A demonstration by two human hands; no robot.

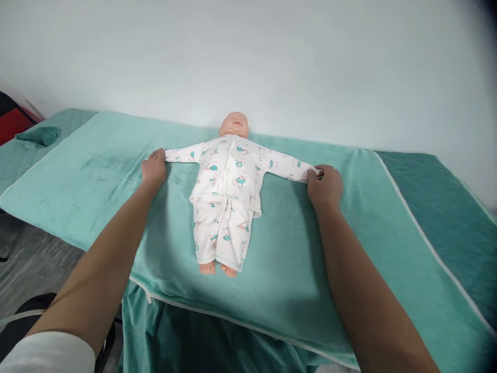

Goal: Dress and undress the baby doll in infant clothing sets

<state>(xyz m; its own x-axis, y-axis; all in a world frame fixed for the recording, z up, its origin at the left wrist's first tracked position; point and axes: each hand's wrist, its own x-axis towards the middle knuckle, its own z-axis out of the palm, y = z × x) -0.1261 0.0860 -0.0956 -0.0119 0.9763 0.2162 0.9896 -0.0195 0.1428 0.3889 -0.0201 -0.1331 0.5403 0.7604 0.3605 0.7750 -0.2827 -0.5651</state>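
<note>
A baby doll [234, 124] lies on its back on a teal blanket [97, 176], dressed in white printed pyjamas [227, 191], arms stretched out sideways. My left hand [154, 168] is closed at the cuff of the sleeve on the left side. My right hand [325, 185] pinches the cuff of the sleeve on the right side. The doll's bare feet [217, 269] point toward me.
The blanket has a white edge [233, 321] and overhangs the bed's near side. A darker teal cover [438, 207] shows at the right. A small folded teal cloth [39, 135] lies at far left by a red object [11, 124]. A white wall stands behind.
</note>
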